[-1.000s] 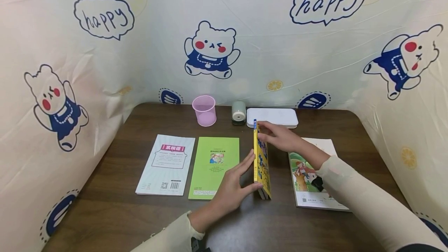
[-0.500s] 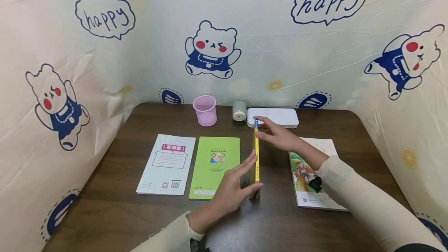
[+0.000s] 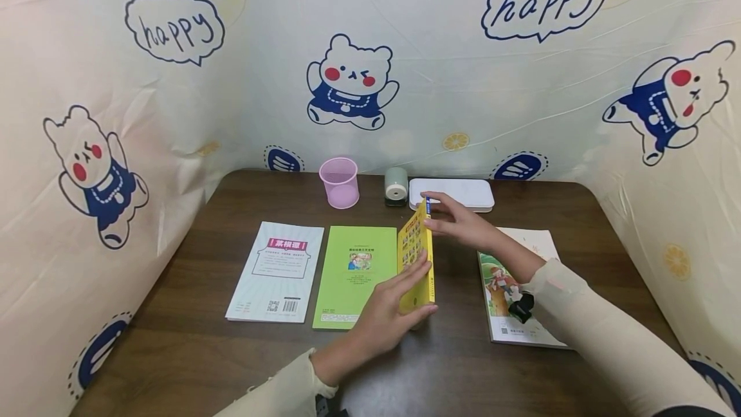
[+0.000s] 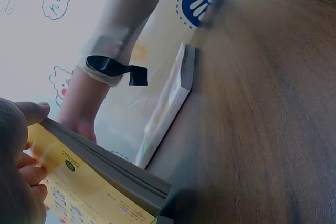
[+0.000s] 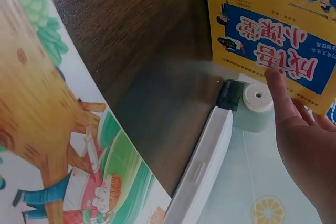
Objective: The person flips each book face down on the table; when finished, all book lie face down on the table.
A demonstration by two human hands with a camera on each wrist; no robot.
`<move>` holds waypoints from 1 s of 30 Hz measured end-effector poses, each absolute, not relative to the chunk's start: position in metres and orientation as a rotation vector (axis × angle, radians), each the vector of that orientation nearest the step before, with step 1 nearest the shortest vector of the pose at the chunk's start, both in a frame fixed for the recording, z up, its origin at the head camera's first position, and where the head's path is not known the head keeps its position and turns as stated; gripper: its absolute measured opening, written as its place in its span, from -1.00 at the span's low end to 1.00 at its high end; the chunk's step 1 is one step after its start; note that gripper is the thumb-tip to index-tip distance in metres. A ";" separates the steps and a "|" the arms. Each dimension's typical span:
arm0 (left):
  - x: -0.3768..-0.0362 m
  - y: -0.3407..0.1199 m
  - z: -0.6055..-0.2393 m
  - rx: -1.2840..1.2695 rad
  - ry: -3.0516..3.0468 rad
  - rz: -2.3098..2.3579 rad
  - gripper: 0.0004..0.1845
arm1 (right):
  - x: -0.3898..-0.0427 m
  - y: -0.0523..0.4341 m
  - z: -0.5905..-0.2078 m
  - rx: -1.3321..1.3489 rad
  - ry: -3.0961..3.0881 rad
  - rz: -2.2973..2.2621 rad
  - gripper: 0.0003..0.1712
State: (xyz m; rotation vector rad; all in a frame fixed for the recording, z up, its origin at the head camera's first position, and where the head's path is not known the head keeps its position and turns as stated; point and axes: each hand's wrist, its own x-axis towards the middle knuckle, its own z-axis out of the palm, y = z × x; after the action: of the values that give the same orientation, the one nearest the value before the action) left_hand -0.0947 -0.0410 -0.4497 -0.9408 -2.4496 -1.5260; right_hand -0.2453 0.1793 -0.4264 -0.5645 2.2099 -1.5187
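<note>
A yellow book point(image 3: 412, 243) stands tilted above the table, its back cover turned to the left in the head view. My left hand point(image 3: 384, 317) grips its near end, fingers spread on the yellow cover and thumb at the lower edge. At the far end, my right hand point(image 3: 463, 224) pinches the upper corner. The right wrist view shows the front cover point(image 5: 273, 45) with a blue title panel, and the right thumb against it. Page edges of the book point(image 4: 105, 161) face the left wrist camera. Left of it lies a green book point(image 3: 353, 275).
A white-blue book point(image 3: 274, 275) lies at the far left, and an illustrated book point(image 3: 509, 295) lies under the right forearm. Along the back edge stand a pink cup point(image 3: 339, 185), a small green pencil sharpener point(image 3: 396, 186) and a white case point(image 3: 454, 194).
The yellow book has turned about its spine: its front cover showed first, then mainly the spine, now the back cover. Both hands stay nearly in place.
</note>
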 end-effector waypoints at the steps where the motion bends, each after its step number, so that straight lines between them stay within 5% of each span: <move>1: -0.095 -0.040 -0.451 -0.943 -2.451 -1.525 -0.26 | -0.245 0.180 -0.427 -0.564 2.194 -1.532 -0.19; 30: -0.095 -0.044 -0.487 -0.822 -2.798 -1.338 -0.13 | -0.244 0.212 -0.434 -0.530 2.156 -1.496 -0.07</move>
State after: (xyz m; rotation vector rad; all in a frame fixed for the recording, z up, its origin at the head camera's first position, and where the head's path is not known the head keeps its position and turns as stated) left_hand -0.0947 -0.0442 -0.4866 -0.8216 -2.7985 -1.3382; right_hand -0.2442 0.2118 -0.4338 -0.5295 2.1556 -1.4959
